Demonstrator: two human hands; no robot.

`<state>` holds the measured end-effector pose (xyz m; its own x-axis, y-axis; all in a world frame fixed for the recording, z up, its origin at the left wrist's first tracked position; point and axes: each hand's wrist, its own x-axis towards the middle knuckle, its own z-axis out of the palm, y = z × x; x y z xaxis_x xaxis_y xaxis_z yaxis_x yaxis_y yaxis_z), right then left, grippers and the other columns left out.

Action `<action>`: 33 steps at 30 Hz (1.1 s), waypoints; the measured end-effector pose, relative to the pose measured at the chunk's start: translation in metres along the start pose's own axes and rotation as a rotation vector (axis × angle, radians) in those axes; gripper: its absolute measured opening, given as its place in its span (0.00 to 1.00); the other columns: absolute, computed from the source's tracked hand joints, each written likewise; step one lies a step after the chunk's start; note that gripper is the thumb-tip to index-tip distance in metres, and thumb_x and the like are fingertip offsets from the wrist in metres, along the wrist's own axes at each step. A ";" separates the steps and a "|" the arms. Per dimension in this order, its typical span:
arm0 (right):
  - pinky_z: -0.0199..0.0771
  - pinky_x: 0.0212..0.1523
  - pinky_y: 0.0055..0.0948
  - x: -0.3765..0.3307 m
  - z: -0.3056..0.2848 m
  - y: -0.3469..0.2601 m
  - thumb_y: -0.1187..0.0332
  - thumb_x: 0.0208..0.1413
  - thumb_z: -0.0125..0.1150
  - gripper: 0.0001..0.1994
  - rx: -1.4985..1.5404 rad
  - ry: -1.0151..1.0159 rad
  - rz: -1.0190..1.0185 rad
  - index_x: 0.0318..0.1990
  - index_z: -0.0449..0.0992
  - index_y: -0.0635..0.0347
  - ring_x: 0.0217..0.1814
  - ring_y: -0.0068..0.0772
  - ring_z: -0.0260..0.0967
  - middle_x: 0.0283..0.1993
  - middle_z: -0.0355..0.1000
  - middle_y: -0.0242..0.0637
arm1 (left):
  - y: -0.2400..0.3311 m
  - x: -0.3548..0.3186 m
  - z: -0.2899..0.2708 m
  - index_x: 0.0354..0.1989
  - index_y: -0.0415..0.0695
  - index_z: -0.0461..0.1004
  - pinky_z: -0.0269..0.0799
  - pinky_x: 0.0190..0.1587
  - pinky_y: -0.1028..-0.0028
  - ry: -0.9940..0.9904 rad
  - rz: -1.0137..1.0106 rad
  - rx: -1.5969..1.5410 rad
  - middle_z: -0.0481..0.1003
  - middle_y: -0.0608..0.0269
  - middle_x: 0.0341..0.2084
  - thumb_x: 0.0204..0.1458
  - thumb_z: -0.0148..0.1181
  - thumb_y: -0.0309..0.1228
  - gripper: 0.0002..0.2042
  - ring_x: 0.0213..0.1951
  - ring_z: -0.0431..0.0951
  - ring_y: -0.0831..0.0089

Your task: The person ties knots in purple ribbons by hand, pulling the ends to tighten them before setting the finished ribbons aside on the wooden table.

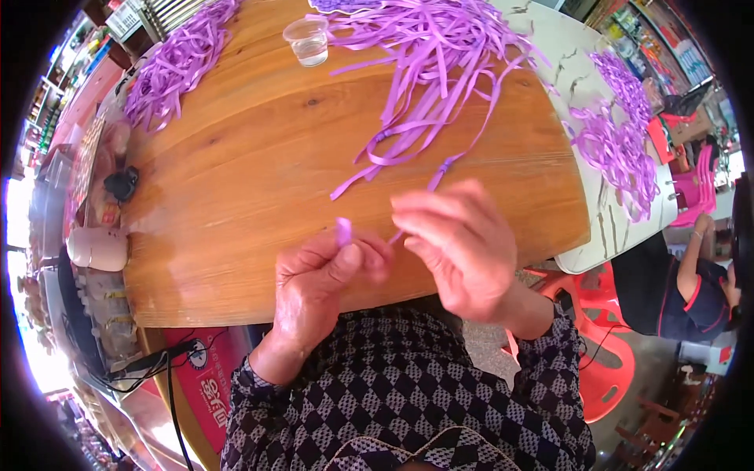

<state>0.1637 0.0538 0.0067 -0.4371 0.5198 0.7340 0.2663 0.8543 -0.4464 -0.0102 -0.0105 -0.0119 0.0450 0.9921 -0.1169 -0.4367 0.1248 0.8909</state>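
Observation:
Above the near edge of the wooden table, my left hand (322, 271) is closed on a purple ribbon (343, 231), whose short end stands up over the thumb. My right hand (463, 247) is raised just to its right, slightly blurred. Its fingers are bent, and a gap shows between thumb and fingertips. Between the two hands runs a thin stretch of ribbon. Beyond the right hand, a knotted purple ribbon (444, 167) leads up to a large loose heap of purple ribbons (440, 47). Another ribbon loop with a small knot (382, 136) lies on the wood.
A clear plastic cup (309, 47) with liquid stands at the far side. More purple ribbons hang over the far left (181, 63) and lie on a white marbled table (616, 157) at right. Red plastic chairs (601, 353) and a seated person (699, 282) are beyond.

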 end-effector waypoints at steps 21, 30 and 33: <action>0.59 0.23 0.28 -0.038 0.001 0.008 0.79 0.36 0.62 0.09 -0.253 -0.109 0.013 0.30 0.73 0.64 0.22 0.32 0.62 0.23 0.69 0.34 | 0.013 0.014 -0.008 0.44 0.38 0.70 0.53 0.13 0.84 -0.084 -0.029 -0.255 0.75 0.48 0.29 0.50 0.56 0.26 0.13 0.09 0.55 0.85; 0.55 0.21 0.24 -0.021 0.004 0.000 0.71 0.35 0.64 0.12 -0.248 0.034 -0.242 0.29 0.72 0.64 0.21 0.26 0.60 0.22 0.69 0.29 | 0.007 0.002 0.017 0.43 0.35 0.68 0.69 0.45 0.78 -0.220 -0.106 0.258 0.73 0.63 0.38 0.48 0.57 0.19 0.13 0.41 0.72 0.78; 0.55 0.21 0.24 -0.025 0.009 0.008 0.71 0.35 0.66 0.12 -0.203 0.018 -0.213 0.30 0.72 0.64 0.21 0.26 0.60 0.22 0.69 0.29 | 0.003 0.008 0.014 0.41 0.35 0.68 0.68 0.45 0.79 -0.320 -0.122 0.331 0.73 0.64 0.36 0.48 0.57 0.19 0.11 0.40 0.71 0.80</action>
<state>0.1688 0.0477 -0.0200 -0.4867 0.3267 0.8101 0.3376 0.9257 -0.1705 0.0012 -0.0017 -0.0042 0.3750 0.9172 -0.1345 -0.1038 0.1857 0.9771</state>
